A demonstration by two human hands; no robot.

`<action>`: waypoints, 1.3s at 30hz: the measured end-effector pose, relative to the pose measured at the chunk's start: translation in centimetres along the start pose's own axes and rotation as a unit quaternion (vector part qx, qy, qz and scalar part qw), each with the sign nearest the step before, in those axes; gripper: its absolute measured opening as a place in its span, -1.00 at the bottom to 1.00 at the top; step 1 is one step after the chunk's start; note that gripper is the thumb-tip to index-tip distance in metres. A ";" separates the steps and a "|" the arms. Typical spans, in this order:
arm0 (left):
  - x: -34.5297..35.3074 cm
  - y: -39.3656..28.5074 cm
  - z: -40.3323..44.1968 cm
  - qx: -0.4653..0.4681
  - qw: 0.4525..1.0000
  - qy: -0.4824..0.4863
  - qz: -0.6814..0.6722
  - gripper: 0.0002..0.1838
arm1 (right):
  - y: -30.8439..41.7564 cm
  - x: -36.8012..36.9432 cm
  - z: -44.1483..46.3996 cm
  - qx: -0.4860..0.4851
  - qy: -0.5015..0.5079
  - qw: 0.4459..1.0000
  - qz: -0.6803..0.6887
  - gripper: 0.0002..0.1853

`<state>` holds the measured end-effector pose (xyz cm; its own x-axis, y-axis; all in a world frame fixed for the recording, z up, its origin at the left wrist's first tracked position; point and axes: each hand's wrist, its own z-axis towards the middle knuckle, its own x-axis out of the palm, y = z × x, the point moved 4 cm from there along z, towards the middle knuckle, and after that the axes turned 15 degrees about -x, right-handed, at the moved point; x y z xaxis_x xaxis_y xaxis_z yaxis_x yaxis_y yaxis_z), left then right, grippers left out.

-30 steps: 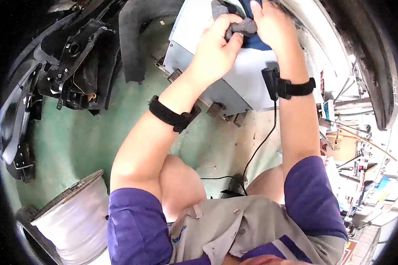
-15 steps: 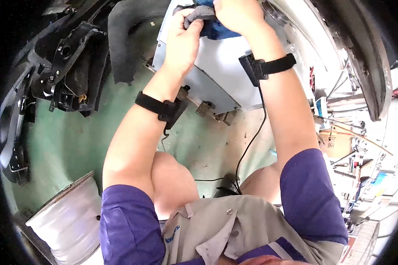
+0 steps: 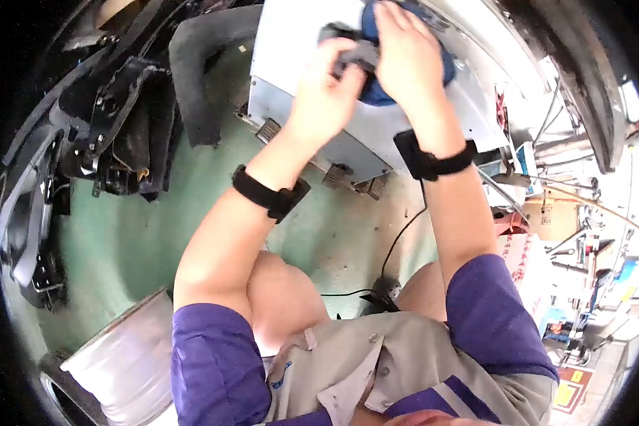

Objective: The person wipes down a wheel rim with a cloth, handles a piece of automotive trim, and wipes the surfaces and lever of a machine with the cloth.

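Note:
In the head view, my left hand [image 3: 324, 92] is closed around a grey, soft-looking bundle of fabric [image 3: 362, 58] with a darker part at its far end. My right hand [image 3: 410, 62] lies with its fingers stretched out and close together on a dark blue cloth-like piece [image 3: 447, 67]. That blue piece spreads over the top of a white metal box [image 3: 282, 46] and shows on both sides of my right hand. The grey bundle touches or nearly touches the blue piece. Motion blurs both hands slightly.
Black car trim parts [image 3: 124, 121] and a grey curved panel [image 3: 192, 78] lie at the left. A white, plastic-wrapped drum-like object [image 3: 124, 362] stands lower left. Tools and a cardboard box [image 3: 552, 216] crowd the right. A black cable [image 3: 397, 238] hangs from my right wrist strap.
Both hands have come lower in the view, the left also rightward, with the grey bundle. My right hand has flattened onto the blue piece, more of which shows now.

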<state>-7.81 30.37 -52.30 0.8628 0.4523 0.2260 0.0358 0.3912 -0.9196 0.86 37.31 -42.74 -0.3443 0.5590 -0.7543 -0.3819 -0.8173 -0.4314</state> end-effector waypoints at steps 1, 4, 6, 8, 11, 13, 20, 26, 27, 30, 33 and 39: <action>-1.1 1.1 0.7 -0.113 0.990 -0.030 -0.073 -0.77 | 0.2 0.3 1.3 -0.031 0.005 0.999 0.042 -0.48; -4.5 1.5 2.9 -0.099 0.971 -0.138 -0.167 -0.86 | 0.2 1.8 0.3 -0.067 -0.088 0.993 0.030 -0.56; -4.6 0.4 2.7 -0.104 0.974 -0.110 -0.166 -0.83 | 0.1 0.3 -1.4 -0.018 -0.068 0.998 0.002 -0.52; -3.4 -1.8 1.6 -0.066 0.994 -0.061 -0.066 -0.80 | 0.4 -2.0 -4.0 0.044 -0.036 0.998 -0.015 -0.41; -0.2 -2.0 -0.2 0.021 0.999 0.036 0.018 -0.74 | 0.0 -4.6 -7.1 0.115 0.039 0.992 -0.037 -0.20; 1.5 -1.7 -1.0 0.014 0.996 0.080 0.039 -0.70 | -0.5 -5.7 -8.2 0.121 0.043 0.992 -0.007 -0.24; 2.2 -5.4 -2.5 0.130 0.979 0.127 0.092 -0.68 | -2.4 -8.0 -11.0 0.047 0.105 0.993 -0.007 -0.57; 4.6 -5.9 -3.5 0.129 0.976 0.155 0.084 -0.65 | -5.1 -11.5 -7.7 0.183 0.397 0.878 0.194 -0.29; 5.0 -5.5 -3.6 0.119 0.978 0.150 0.079 -0.65 | -4.3 -11.9 -7.0 0.140 0.396 0.883 0.208 -0.22; 5.7 -4.5 -3.8 0.101 0.984 0.133 0.062 -0.67 | -6.4 -9.0 -8.9 0.066 0.359 0.922 0.132 -0.16; 5.4 -3.9 -3.2 0.062 0.981 0.180 0.038 -0.70 | -10.7 -8.6 -9.9 0.179 0.424 0.875 0.149 -0.42; 5.3 -3.7 -4.5 0.004 0.972 0.235 0.022 -0.68 | -5.5 -15.2 -11.1 0.125 0.347 0.928 0.046 -0.79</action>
<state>-1.07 27.75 -49.15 0.9985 0.0535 0.0124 -0.0092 0.3861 -0.9224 17.69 31.72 -34.39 0.2168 0.1925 -0.9571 -0.5950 -0.7512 -0.2858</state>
